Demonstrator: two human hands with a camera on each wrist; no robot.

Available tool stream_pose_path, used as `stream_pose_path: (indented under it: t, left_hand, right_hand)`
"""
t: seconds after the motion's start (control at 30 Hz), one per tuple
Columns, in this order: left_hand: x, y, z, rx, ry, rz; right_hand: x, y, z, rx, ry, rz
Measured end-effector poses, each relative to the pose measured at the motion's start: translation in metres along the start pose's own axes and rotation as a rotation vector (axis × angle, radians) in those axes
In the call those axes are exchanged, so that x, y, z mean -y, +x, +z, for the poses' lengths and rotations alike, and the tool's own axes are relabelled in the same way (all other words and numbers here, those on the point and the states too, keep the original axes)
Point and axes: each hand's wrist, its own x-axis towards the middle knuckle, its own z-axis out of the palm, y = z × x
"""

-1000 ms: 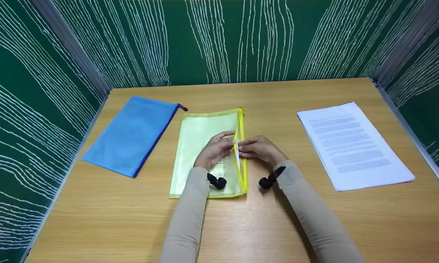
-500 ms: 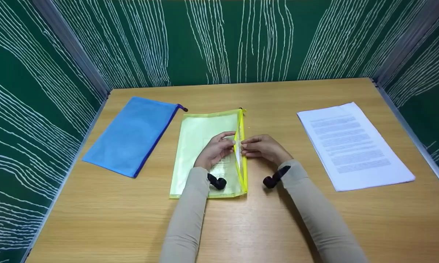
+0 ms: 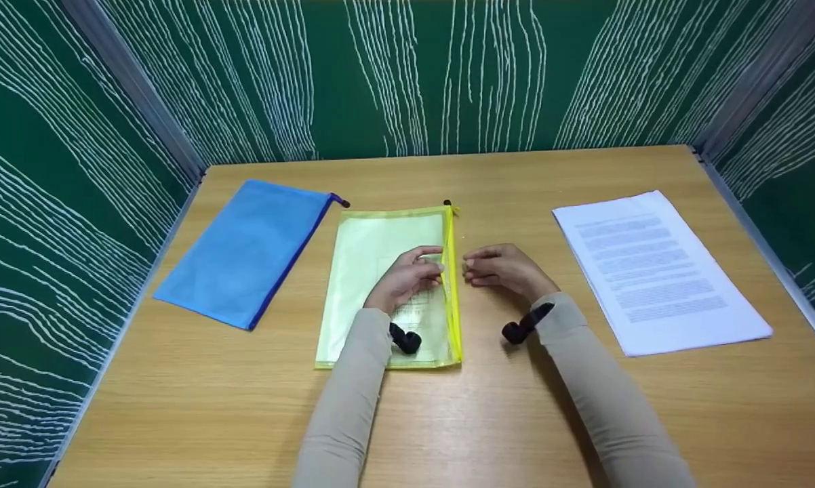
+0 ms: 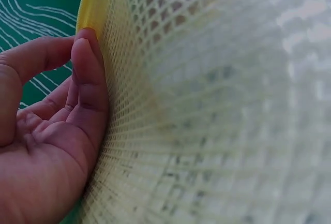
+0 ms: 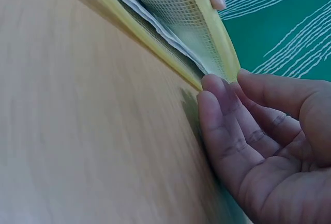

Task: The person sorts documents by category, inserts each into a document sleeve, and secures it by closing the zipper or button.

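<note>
A yellow-edged, see-through mesh zip pouch [image 3: 360, 271] lies mid-table with printed sheets inside. My left hand [image 3: 407, 276] rests over it and pinches the upper lip of its right-hand opening between thumb and finger. In the left wrist view, the yellow edging [image 4: 93, 6] rises at those fingertips. The right wrist view looks into the parted opening, where the white edge of the paper [image 5: 160, 27] shows between the two yellow lips. My right hand [image 3: 509, 268] is just right of the opening, fingers loosely bent, holding nothing.
A blue zip pouch [image 3: 251, 251] with a dark blue zipper edge lies at the left. At the right is a stack of printed paper [image 3: 658, 271]. Green walls [image 3: 428, 74] with white wavy lines border the wooden table [image 3: 502, 420] at the back and sides.
My right hand has drawn away from the pouch opening to the right, its fingers leaving the paper's edge. The opening has narrowed, while my left hand keeps its pinch with a slight rightward shift.
</note>
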Motion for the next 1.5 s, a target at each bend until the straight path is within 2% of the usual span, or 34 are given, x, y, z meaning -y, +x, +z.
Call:
stream_pose_path:
  t: [0.27,0.37,0.47,0.53,0.73,0.87,1.0,1.1,1.23,1.33,1.4,1.5]
  left_hand:
    - [-0.006,0.003,0.011,-0.003,0.092,-0.002]
    - [-0.009,0.004,0.013,0.007,0.128,-0.015]
    - [-0.014,0.004,0.014,0.021,0.216,-0.014]
    - [-0.017,0.004,0.014,0.028,0.287,0.007]
    - [-0.029,0.010,0.008,0.005,0.585,0.155]
    - [-0.033,0.015,0.005,-0.034,0.799,0.181]
    - [-0.033,0.022,0.002,-0.069,1.057,0.161]
    - [-0.034,0.024,0.001,-0.085,1.209,0.131]
    - [-0.036,0.027,0.001,-0.097,1.319,0.096]
    - [-0.038,0.029,0.001,-0.093,1.387,0.047]
    - [-0.038,0.030,0.000,-0.068,1.416,-0.004]
    - [-0.039,0.030,-0.004,-0.014,1.411,-0.080]
  right_hand:
    - [0.004,0.002,-0.014,-0.012,-0.039,-0.027]
    - [0.006,0.004,-0.018,-0.032,-0.100,-0.047]
    - [0.010,0.006,-0.021,-0.072,-0.201,-0.048]
    - [0.015,0.006,-0.023,-0.104,-0.266,-0.043]
    - [0.030,0.009,-0.032,-0.186,-0.429,-0.065]
    - [0.035,0.015,-0.038,-0.222,-0.502,-0.094]
    - [0.036,0.025,-0.040,-0.236,-0.588,-0.147]
    - [0.036,0.033,-0.041,-0.246,-0.652,-0.179]
    - [0.036,0.041,-0.038,-0.277,-0.680,-0.181]
    - [0.037,0.047,-0.035,-0.285,-0.718,-0.185]
    - [0.037,0.050,-0.034,-0.280,-0.763,-0.202]
    - [0.038,0.054,-0.032,-0.274,-0.846,-0.237]
